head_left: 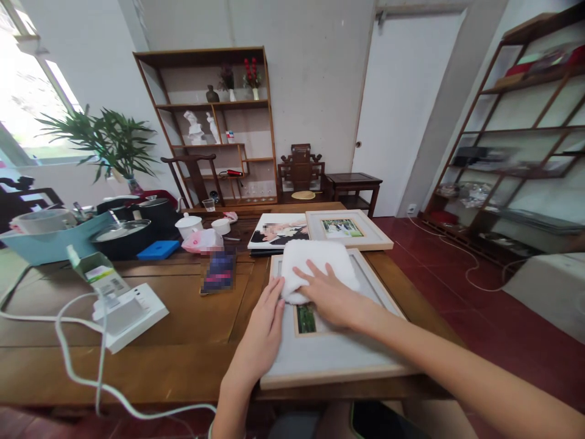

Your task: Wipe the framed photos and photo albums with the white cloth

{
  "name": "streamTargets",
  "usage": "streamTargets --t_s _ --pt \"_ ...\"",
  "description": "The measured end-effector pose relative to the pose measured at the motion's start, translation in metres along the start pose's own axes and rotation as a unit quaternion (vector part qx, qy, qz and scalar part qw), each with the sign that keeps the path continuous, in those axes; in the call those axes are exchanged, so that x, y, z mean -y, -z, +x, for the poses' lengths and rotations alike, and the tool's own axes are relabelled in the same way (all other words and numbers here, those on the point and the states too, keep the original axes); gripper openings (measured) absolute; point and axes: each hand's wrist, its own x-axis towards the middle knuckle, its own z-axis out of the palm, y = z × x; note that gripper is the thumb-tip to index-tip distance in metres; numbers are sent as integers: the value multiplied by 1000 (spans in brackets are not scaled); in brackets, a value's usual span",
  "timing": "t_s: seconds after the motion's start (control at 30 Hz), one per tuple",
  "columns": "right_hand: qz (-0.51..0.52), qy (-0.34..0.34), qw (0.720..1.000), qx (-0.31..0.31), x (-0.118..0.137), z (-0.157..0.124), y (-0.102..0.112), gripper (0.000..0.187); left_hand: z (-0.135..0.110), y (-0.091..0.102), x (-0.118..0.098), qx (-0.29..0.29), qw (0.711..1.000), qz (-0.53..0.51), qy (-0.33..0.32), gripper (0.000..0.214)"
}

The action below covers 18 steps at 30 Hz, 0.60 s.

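Right hand [320, 280] lies on top of a white cloth [315, 249] with its fingers spread out. Left hand [262, 329] rests on the left edge of a frame [283, 360], its fingers almost straight and close together, the tips by the side of the cloth. The cloth sits on the frame and hides part of the small green picture [305, 319] in it. The frame lies flat on the brown table [192, 341], at the side near the person. Just past it are another frame [379, 238] and a big photo [274, 225], which touch. To the left are a white box [137, 320], a white cord [64, 353] and a blue box [158, 249].
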Motion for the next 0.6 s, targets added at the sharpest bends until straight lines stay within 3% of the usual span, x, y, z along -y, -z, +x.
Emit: streamTargets --t_s 0.17,0.3,0.43,0.6 --pt "36 14 998 46 35 -27 14 67 -1 0 -1 -6 999 -31 8 48" --pt "70 48 990 108 49 -56 29 65 0 0 0 -23 999 -36 16 46" --pt "127 56 983 116 45 -83 32 59 2 1 1 -15 1000 -11 3 42" --pt "173 17 982 67 18 -111 22 53 3 1 2 -8 1000 13 -10 39"
